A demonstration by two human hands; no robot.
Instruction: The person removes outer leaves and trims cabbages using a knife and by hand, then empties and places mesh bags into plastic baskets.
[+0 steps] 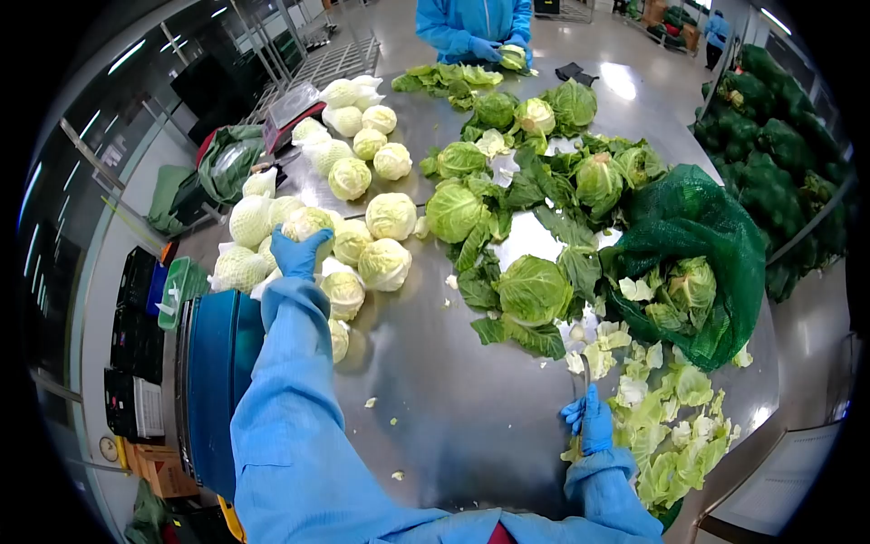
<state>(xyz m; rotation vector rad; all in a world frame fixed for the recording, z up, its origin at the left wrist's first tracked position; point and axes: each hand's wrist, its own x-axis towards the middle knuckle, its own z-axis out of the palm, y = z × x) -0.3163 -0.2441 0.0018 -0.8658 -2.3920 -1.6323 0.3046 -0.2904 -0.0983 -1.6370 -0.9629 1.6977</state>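
My left hand [301, 254], in a blue glove, reaches out to the left with its fingers round a trimmed pale cabbage [310, 219]. More trimmed cabbages [385, 264] lie beside it, and several in white foam net sleeves [250, 220] are stacked at the far left. Near the table's front right, my right hand [594, 423], also gloved, is closed round a knife whose curved blade [584, 370] points away from me; its handle is hidden by the fingers. Untrimmed green cabbages [533, 290] with loose outer leaves sit ahead of the knife.
Cut leaves [675, 426] cover the steel table's [435, 399] right side. A green mesh sack [725, 245] lies open with a cabbage inside. Across the table a person in blue [473, 32] handles a cabbage. A blue bin [227, 381] stands left; filled sacks [784, 154] are stacked right.
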